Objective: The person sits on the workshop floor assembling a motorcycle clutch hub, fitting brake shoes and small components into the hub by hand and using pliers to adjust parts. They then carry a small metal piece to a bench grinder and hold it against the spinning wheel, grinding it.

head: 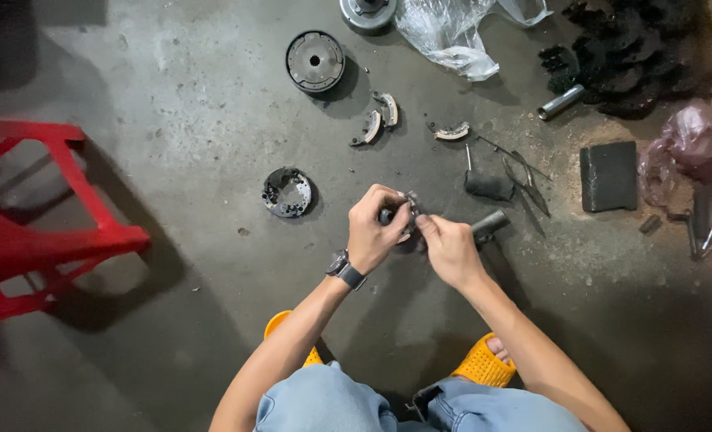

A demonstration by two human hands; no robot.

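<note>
Two hands meeting over a grey concrete floor (180, 120), seen from above. Largest nearby: red plastic stool (28, 224) at far left, well apart from the hands. Heap of dark greasy parts (624, 52) at upper right, clear plastic bag (452, 32) beside it, pinkish bag (692, 148) at right edge. Round metal drum (315, 62) lying flat at upper middle, well above the hands. Dark rectangular block (609, 176) to the right. Ring-shaped plate (287, 192) on the floor just left of the hands. Left hand (376, 232), wristwatch (346, 268) on its wrist, clenched around a small metal part (408, 216) held just above the floor at picture centre. Right hand (449, 250) with fingertips pinched on the same part from the right side. Short metal cylinder (490, 224) just behind the right hand. Curved brake-shoe pieces (378, 118) between drum and hands. Thin pliers (524, 180) beside a dark rag (488, 186).
</note>
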